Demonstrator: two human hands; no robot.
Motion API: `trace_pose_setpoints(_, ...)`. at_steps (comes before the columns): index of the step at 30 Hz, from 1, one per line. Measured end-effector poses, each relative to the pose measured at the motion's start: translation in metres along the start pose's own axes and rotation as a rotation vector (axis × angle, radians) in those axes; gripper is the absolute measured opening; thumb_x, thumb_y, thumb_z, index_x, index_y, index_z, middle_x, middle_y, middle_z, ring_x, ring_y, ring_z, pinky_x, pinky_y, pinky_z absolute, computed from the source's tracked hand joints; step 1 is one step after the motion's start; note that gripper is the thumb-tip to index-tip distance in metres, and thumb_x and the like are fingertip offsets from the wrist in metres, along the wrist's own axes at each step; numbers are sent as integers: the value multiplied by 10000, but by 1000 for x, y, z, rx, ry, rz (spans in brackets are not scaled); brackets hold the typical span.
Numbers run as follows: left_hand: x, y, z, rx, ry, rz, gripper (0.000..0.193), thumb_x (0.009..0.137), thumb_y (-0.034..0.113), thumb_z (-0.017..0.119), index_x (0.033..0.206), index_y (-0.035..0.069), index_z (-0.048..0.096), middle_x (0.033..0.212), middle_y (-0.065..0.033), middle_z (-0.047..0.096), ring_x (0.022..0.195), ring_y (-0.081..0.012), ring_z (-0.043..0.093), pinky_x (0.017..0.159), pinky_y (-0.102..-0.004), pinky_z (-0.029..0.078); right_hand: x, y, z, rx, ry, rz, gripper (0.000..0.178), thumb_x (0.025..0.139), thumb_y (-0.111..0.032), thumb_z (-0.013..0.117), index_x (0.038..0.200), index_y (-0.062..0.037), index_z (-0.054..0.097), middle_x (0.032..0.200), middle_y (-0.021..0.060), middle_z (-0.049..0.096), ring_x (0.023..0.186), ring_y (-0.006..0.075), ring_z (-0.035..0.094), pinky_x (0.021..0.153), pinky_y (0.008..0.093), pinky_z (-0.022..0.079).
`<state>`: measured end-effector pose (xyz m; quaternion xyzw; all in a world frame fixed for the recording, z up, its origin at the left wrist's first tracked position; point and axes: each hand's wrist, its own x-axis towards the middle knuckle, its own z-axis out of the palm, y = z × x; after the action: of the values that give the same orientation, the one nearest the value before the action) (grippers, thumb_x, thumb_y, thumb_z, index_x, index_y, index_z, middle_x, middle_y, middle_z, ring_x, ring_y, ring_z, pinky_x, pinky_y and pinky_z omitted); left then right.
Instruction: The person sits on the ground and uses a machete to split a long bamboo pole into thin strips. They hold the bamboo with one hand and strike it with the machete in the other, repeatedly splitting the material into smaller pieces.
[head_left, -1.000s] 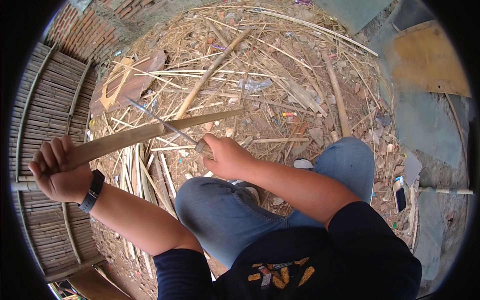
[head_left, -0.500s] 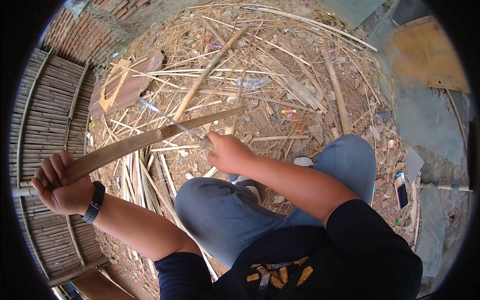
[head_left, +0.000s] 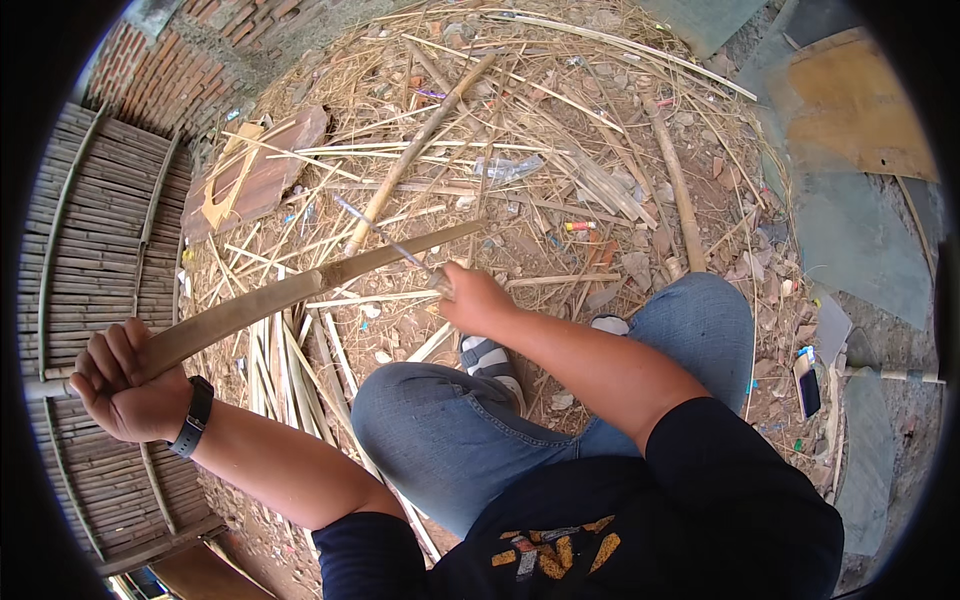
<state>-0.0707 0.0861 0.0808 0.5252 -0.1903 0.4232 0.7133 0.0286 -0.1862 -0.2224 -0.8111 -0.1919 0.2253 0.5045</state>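
Observation:
A long split bamboo piece (head_left: pixel 250 312) slants up to the right across my front. At its lower left end, my left hand (head_left: pixel 125 380) wraps its fingers round it; a dark watch sits on that wrist. My right hand (head_left: pixel 473 297) is closed on the handle of a knife (head_left: pixel 408 254). The knife's thin blade points up and to the left and crosses the bamboo past its middle joint. Whether the edge touches the bamboo, I cannot tell.
Split bamboo strips (head_left: pixel 285 370) lie on the littered dirt. Farther off are bamboo poles (head_left: pixel 420 145) and a rusty sheet (head_left: pixel 265 175). A slatted bamboo panel (head_left: pixel 95 230) stands at the left. On the right are a phone (head_left: pixel 806 385) and grey sheets (head_left: pixel 865 245).
My right hand and the knife have moved a little to the right along the bamboo. My left hand has shifted slightly down and right, still gripping the bamboo.

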Motion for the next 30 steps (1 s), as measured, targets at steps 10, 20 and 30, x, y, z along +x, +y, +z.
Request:
trace_pose_setpoints(10,1,1,3,61,99,0,372,988,247,517,664,177,349,601,33,278,515,-122,262,547,-308,220,9,104,24,-106,124,169,368,835,-156,671,1151,-14,547,969,229,688,915,395,688,789,492,548)
trace_pose_setpoints(20,-1,2,-5,74,105,7,376,990,250,512,664,177,338,601,35,257,523,-124,248,544,-305,231,-7,-15,8,-123,37,-317,323,843,-183,691,1085,-32,538,833,183,673,743,359,688,662,479,539)
trace_pose_setpoints(30,-16,6,6,105,148,30,375,988,248,514,663,175,340,605,34,255,523,-123,251,539,-299,225,7,79,8,-155,86,171,300,838,-146,665,1098,-35,564,945,201,692,837,385,695,745,501,548)
